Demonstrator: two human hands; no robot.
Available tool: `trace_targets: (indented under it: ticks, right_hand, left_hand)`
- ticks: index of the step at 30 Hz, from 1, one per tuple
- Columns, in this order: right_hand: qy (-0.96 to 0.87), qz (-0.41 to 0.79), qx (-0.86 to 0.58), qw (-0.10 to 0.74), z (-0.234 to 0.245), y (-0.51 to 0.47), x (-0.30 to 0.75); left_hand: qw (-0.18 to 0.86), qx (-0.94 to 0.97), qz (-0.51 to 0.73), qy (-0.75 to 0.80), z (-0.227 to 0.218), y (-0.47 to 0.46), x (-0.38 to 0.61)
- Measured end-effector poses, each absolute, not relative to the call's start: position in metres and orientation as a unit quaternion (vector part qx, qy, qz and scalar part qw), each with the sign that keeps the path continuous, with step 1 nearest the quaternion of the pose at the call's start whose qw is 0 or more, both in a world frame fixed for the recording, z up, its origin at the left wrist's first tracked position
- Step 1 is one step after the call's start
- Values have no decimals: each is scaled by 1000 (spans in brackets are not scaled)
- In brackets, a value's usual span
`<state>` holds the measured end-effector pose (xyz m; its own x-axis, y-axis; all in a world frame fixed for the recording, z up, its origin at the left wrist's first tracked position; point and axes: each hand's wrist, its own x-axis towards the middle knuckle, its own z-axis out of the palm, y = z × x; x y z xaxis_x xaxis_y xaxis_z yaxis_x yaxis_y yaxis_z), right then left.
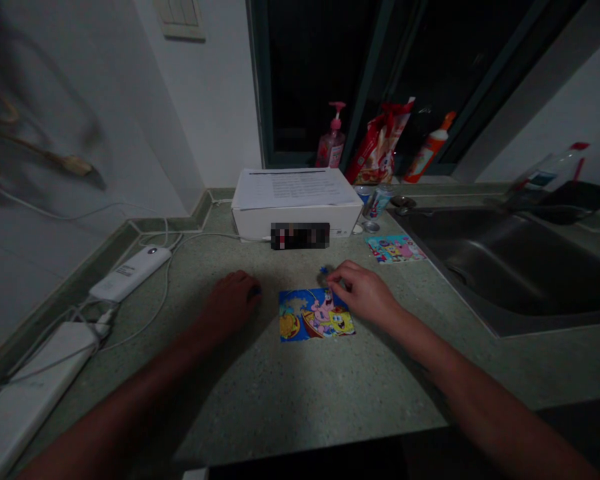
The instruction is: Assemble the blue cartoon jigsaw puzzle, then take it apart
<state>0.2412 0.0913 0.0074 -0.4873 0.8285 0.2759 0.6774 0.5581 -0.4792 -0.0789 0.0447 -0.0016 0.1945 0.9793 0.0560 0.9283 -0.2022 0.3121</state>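
A jigsaw puzzle [316, 327] with a bright cartoon picture lies flat on the counter between my hands. In its upper left part a grey-green patch shows, like bare counter through a gap. My right hand [367, 290] is at the puzzle's upper right corner, thumb and forefinger pinched together; what they hold is too small to make out. Just beyond those fingertips is a small blue puzzle piece [323, 270]. Left of the puzzle, my left hand [233, 299] rests on the counter with curled fingers. A dark bluish spot shows by its thumb, too dim to name.
Behind the puzzle stands a white box [300, 217] with papers [300, 187] on top and a dark, blurred-out device [300, 236] before it. A second cartoon picture [396, 249] lies near the sink [495, 320]. Cans [379, 202] stand behind it. A power bank [130, 272] and cables are left.
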Motion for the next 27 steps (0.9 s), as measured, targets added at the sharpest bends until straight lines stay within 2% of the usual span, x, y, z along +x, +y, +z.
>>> trace_targets:
  ticks: [8,14,27]
  right_hand:
    - [-849,154,-445,241,8,89,240]
    - [-851,152,-447,229,8,88,238]
    - [-851,166,-445,226,9,86,237]
  left_hand:
    - [98,767,158,614,-6,46,-82]
    - [83,764,133,626,-5,46,-80]
    - [148,759,164,612,-5,48,-90]
